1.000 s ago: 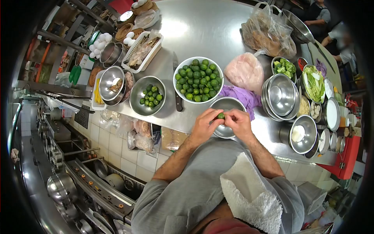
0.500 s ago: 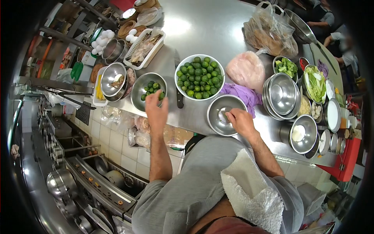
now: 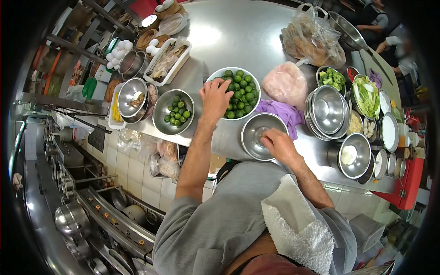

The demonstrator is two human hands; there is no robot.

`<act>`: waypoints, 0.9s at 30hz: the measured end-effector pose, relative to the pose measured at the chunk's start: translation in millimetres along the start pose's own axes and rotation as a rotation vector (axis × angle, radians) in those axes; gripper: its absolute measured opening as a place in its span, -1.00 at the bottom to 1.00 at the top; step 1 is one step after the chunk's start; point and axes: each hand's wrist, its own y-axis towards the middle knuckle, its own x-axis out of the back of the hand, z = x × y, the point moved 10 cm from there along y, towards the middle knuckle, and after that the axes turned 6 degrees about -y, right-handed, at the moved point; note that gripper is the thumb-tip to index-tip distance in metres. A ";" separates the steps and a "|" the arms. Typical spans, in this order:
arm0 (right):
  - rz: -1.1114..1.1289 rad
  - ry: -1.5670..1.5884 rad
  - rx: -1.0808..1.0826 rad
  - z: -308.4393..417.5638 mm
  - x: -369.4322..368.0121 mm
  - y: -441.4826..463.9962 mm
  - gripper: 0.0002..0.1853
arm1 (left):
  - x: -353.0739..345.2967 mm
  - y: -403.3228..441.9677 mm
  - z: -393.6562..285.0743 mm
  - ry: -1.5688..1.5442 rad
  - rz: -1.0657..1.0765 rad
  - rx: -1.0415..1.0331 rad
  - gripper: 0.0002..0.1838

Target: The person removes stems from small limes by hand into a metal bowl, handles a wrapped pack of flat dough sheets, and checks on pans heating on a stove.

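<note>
My left hand (image 3: 214, 100) reaches over a white bowl (image 3: 212, 76) heaped with green limes (image 3: 245, 94). Its fingers are bent but apart, with the tips at the limes on the left side. To the left of that hand, a steel bowl (image 3: 160, 120) has several more limes (image 3: 179, 113) in it. My right hand (image 3: 280, 144) is over the near right rim of another steel bowl (image 3: 250, 143). Its fingers are curled together, and whatever they may hold is hidden. A knife lies partly covered beneath my left hand and forearm.
Beside the limes lie a purple cloth (image 3: 288, 117) and a bag of pale pink meat (image 3: 285, 85). Stacked steel bowls (image 3: 326, 110), broccoli (image 3: 332, 79) and lettuce (image 3: 368, 98) stand right. A white basket (image 3: 167, 62) is at the back left. Other people (image 3: 398, 55) are at the far right.
My left hand has gone from over the smaller steel bowl of limes rightward to the white bowl. My right hand stays at its steel bowl, fingers curled. The view has shifted slightly.
</note>
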 end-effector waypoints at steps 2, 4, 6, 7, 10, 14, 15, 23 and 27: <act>0.000 0.016 -0.007 -2.0 0.9 -1.4 -0.89 | 2.3 3.4 -5.3 0.044 0.005 -0.045 -0.61; -0.100 0.152 0.044 3.5 16.0 1.1 -0.86 | 7.4 2.6 -3.1 -0.223 0.043 0.035 -0.61; -0.165 0.219 0.023 8.9 32.6 6.3 -0.85 | -14.0 -12.2 7.9 -0.979 0.161 0.336 -0.61; -0.221 0.285 0.006 12.0 41.9 8.9 -0.83 | -12.7 -21.1 -1.8 -0.980 0.166 0.337 -0.61; -0.316 0.388 -0.005 24.2 54.7 24.1 -0.83 | -30.0 -53.5 -39.9 -1.563 0.240 0.486 -0.60; -0.430 0.262 0.221 38.7 52.5 30.0 -0.83 | -46.5 -88.8 -58.4 -1.680 0.261 0.563 -0.59; -0.445 0.239 0.200 32.7 48.5 27.9 -0.83 | -49.2 -93.6 -57.6 -1.660 0.235 0.589 -0.59; -0.225 0.351 0.204 25.4 20.3 8.6 -0.88 | -63.9 -124.9 -52.9 -1.321 0.307 0.612 -0.61; -0.171 0.322 0.139 9.3 9.8 2.8 -0.89 | -63.8 -128.8 -63.4 -1.242 0.362 0.558 -0.64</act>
